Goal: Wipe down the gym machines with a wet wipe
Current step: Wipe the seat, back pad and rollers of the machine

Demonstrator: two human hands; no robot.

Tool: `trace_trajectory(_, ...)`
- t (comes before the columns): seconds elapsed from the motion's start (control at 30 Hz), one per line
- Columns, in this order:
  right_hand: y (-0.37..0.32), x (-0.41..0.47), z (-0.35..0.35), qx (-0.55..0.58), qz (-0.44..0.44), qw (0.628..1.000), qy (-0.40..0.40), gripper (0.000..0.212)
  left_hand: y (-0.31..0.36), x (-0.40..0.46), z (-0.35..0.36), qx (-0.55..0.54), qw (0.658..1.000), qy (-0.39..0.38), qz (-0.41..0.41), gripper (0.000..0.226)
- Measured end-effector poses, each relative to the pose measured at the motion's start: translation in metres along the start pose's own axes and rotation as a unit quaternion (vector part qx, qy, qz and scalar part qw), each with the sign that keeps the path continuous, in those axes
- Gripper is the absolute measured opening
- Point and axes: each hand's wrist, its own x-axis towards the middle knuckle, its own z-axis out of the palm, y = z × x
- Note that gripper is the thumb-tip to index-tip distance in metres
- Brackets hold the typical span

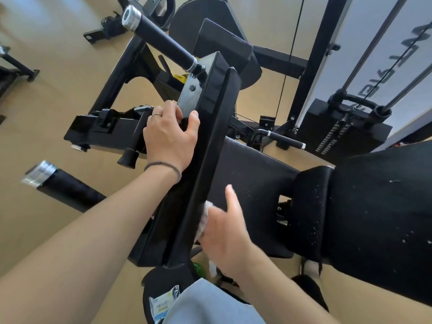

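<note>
A black gym machine fills the view, with a long padded arm rest (217, 127) running from upper middle down to the lower middle. My left hand (169, 136) grips the left edge of this pad, thumb hooked over its rim. My right hand (225, 232) presses a white wet wipe (205, 218) against the pad's right side near its lower end. Only part of the wipe shows beside my palm. A black seat cushion (254, 195) lies just right of my right hand.
Two black foam handles with metal caps (161, 40) (60, 185) jut out on the left. A weight stack (341, 134) with guide rods stands at the right. A wipe packet (163, 305) rests on a round black seat at the bottom. The floor is tan.
</note>
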Motion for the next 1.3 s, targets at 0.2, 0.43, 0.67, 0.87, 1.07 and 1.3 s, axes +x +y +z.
trace_trajectory(0.2,-0.043,0.008,0.017,-0.035,-0.083,0.994,0.067,0.088,0.003,-0.001,-0.004,0.006,1.0,-0.01,-0.003,0.039)
trace_trajectory(0.43,0.06,-0.041,0.022,0.044,0.045,0.995,0.074,0.082,-0.002,-0.024,-0.027,-0.007,0.998,-0.056,0.004,0.028)
trace_trajectory(0.67,0.033,-0.048,0.047,-0.057,-0.062,0.985,0.152,0.065,-0.025,-0.107,-0.059,-0.032,0.992,-0.057,0.104,0.024)
trace_trajectory(0.87,0.098,-0.06,0.069,-0.21,-0.113,0.96,0.146,0.081,-0.023,-0.109,-0.065,-0.119,0.982,-0.003,0.147,0.018)
trace_trajectory(1.07,0.079,-0.049,0.067,-0.186,-0.115,0.96,0.174,0.043,-0.021,-0.111,-0.067,-0.173,0.977,0.022,0.126,0.019)
trace_trajectory(1.3,0.109,-0.08,0.091,-0.223,-0.103,0.958,0.145,0.03,-0.022,-0.111,-0.066,-0.186,0.975,0.02,0.118,0.017)
